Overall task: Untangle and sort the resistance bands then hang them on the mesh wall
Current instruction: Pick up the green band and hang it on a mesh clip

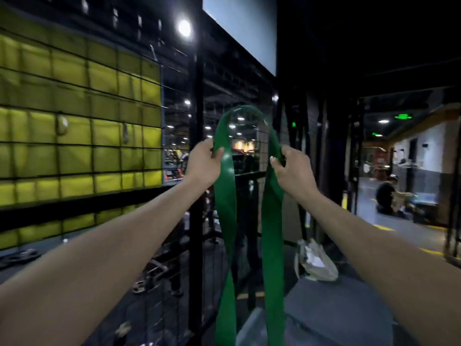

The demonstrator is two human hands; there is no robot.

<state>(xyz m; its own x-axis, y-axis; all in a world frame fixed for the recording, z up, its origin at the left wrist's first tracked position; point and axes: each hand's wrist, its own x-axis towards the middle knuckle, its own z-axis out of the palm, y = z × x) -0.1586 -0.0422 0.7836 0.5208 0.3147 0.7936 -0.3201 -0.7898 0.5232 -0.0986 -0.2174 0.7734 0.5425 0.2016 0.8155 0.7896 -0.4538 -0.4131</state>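
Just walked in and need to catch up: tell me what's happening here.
A person holds a green resistance band up in front of a black mesh wall. The left hand grips one side of the loop, the right hand the other; its top arches above them and both strands hang down. It is not yet visibly hooked on.

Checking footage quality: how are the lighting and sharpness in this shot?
Head view: dim hall, ceiling lamp flares white; green band and both hands, left hand, right hand, fairly sharp; yellow padding at the left smeared; wide-angle bends edges.
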